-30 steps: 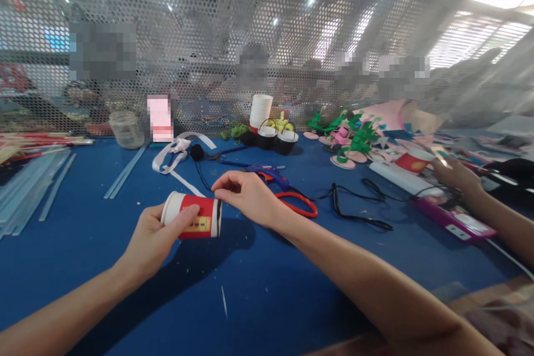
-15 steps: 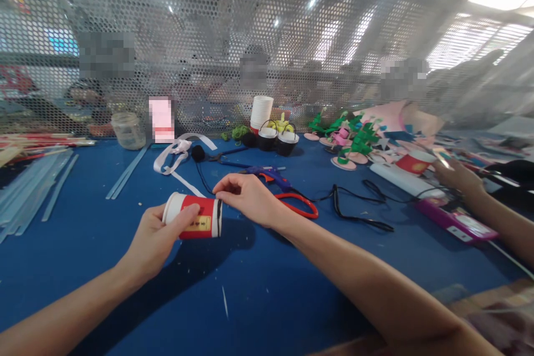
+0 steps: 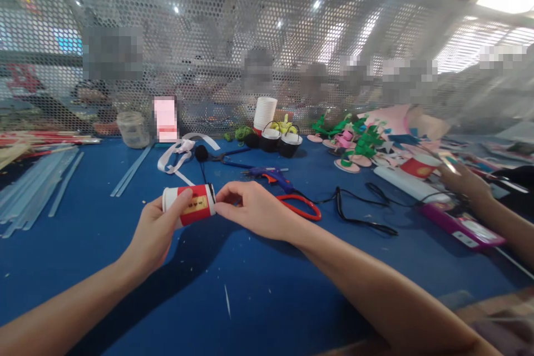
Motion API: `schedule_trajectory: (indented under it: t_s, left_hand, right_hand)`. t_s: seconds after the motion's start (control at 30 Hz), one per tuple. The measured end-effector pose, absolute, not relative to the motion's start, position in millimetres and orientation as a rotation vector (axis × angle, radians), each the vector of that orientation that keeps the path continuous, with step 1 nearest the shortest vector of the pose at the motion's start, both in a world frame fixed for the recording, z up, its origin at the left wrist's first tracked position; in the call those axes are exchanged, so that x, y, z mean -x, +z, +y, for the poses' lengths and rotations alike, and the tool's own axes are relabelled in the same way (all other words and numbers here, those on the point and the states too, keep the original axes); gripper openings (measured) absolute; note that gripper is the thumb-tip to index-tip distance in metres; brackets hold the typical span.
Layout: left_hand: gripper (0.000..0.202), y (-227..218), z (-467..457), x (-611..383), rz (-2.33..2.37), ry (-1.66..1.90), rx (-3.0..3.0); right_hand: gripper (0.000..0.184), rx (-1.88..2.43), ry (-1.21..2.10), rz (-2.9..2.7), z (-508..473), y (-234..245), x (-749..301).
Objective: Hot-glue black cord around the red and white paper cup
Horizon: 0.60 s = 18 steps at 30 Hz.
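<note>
My left hand (image 3: 154, 228) is wrapped around a red and white paper cup (image 3: 200, 207) held on its side, with the thumb across its yellow label. Black yarn (image 3: 211, 193) circles the cup near its right-hand end. At that end the fingertips of my right hand (image 3: 250, 208) are closed in a pinch on the yarn, touching the cup; the strand between them is mostly hidden. The yarn leads back behind the cup to a small black ball of yarn (image 3: 201, 153) on the blue table (image 3: 267, 289).
Beyond my hands lie a white ribbon (image 3: 167, 164), pliers (image 3: 233, 161), a blue glue gun (image 3: 271, 176) and its black cord. Glue sticks (image 3: 37, 189) lie left. Small black-and-white buckets (image 3: 290, 144) and green crafts (image 3: 369, 142) stand behind. Another person's hand (image 3: 467, 183) is at right, near a power strip (image 3: 459, 225).
The cup has turned slightly in my left hand, its right end now tipped up. My right hand has moved from above the cup's end down to beside it, with the yarn wrapped there.
</note>
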<state>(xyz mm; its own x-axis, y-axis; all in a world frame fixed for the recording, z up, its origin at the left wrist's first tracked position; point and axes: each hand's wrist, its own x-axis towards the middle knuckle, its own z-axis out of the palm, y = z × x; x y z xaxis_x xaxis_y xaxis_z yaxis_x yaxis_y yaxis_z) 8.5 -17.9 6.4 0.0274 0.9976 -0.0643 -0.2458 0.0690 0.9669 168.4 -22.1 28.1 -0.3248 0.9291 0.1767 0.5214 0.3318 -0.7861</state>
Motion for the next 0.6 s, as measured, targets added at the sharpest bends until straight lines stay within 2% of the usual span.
schedule_trajectory:
  t_s: [0.1,0.6]
  left_hand:
    - [0.013,2.1,-17.3,-6.7,1.043,1.240,-1.023]
    - [0.027,-3.1,-17.9,-4.2,1.183,1.240,-1.214]
  right_hand:
    - [0.008,1.292,0.807,-1.950,-22.0,25.4,-166.2]
    - [0.010,1.280,0.695,-1.961,-23.3,23.8,-165.7]
